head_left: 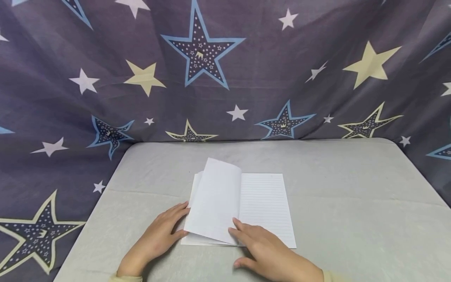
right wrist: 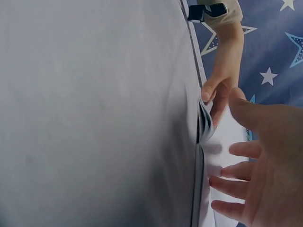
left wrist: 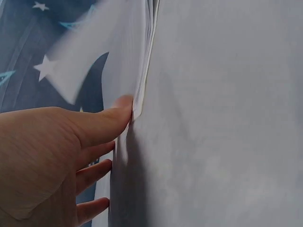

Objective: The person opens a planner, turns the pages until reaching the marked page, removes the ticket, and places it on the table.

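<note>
In the lower middle of the head view, my notebook (head_left: 266, 207) lies spread on the pale grey surface (head_left: 359, 192), its ruled right page facing up. A loose-standing leaf (head_left: 215, 196) slants across the left half, its upper corner poking above the notebook's top edge and its lower edge lifted off the pages beneath; in the left wrist view a pale sheet at the upper left is blurred. My left hand (head_left: 158, 235) is at the notebook's lower left, unclenched, with fingers reaching to its left side and the thumb touching the edge near the corner. My right hand (head_left: 267, 250) is at the lower centre, fingers spread and not closed around anything; the fingertips are over the foot of the leaf near the fold, though I cannot tell how firmly they touch. Pale sleeves (head_left: 332, 276) show at the bottom of the frame, and in the right wrist view a dark object (right wrist: 207, 13) sits by my left cuff. Dark fabric (head_left: 253, 78) printed with stars fills the upper frame.
</note>
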Available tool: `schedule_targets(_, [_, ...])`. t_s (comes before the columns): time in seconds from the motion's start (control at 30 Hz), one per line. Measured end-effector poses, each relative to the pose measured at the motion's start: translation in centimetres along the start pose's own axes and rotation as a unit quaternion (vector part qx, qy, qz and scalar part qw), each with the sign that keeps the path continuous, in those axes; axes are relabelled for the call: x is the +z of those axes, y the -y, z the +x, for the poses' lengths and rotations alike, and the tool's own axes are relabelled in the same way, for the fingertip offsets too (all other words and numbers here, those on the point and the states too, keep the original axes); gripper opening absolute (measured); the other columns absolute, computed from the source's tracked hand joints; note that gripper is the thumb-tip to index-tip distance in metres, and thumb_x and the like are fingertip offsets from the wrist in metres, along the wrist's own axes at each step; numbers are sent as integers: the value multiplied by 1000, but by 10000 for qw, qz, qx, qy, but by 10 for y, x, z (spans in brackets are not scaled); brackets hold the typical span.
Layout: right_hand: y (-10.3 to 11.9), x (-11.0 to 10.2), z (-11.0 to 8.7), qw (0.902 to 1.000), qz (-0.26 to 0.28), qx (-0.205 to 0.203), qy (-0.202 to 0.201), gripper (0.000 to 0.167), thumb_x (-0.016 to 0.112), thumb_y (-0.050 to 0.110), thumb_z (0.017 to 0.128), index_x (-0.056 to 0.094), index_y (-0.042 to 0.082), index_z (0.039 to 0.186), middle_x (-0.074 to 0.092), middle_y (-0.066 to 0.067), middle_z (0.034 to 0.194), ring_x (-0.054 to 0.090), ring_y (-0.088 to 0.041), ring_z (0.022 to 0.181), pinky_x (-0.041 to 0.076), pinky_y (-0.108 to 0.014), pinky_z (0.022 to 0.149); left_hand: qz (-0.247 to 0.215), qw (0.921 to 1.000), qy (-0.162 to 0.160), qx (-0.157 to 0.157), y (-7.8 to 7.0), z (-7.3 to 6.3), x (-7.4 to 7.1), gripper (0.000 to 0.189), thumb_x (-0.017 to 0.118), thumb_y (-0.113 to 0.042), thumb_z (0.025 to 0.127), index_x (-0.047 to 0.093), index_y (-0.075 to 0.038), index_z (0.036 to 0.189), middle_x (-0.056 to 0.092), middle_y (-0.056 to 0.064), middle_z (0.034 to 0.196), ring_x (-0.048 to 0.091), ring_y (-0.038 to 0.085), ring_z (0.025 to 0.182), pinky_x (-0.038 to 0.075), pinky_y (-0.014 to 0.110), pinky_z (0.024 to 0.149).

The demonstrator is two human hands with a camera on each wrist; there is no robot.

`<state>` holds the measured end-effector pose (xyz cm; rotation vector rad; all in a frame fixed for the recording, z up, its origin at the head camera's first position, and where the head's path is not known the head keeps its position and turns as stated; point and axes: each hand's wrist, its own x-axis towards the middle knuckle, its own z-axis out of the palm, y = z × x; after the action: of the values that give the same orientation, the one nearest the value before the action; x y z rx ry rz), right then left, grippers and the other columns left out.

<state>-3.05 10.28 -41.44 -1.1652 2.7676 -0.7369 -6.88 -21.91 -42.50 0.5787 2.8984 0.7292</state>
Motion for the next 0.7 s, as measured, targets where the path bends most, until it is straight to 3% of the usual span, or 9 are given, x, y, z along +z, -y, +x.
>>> schedule_targets(0.27, [-2, 6, -3, 9986, -298, -222, 367, 66, 58, 53, 95, 53, 8, 142, 36, -12, 157, 42, -25, 138, 42, -45, 107, 51, 9988, -485, -58, -2, -1, -5, 39, 63, -12, 97, 60, -9, 136, 55, 9, 142, 49, 33, 132, 39, 55, 107])
schedule_targets(0.53, [-4, 6, -5, 9978, -323, -347, 456, 63, 53, 53, 97, 52, 11, 143, 36, -8, 157, 39, -27, 141, 42, -52, 106, -31, 9999, 34, 134, -17, 6, 2, 55, 70, -24, 93, 52, -10, 144, 42, 7, 154, 39, 33, 140, 32, 59, 111])
schedule_targets(0.7, [-9, 1, -7, 9981, -78, -525, 319, 52, 55, 46, 99, 56, 14, 140, 41, -6, 154, 42, -24, 139, 42, -49, 106, 50, 9995, 245, 182, -20, 11, 9, 61, 74, -24, 90, 51, -8, 144, 40, 7, 155, 36, 32, 142, 30, 58, 112])
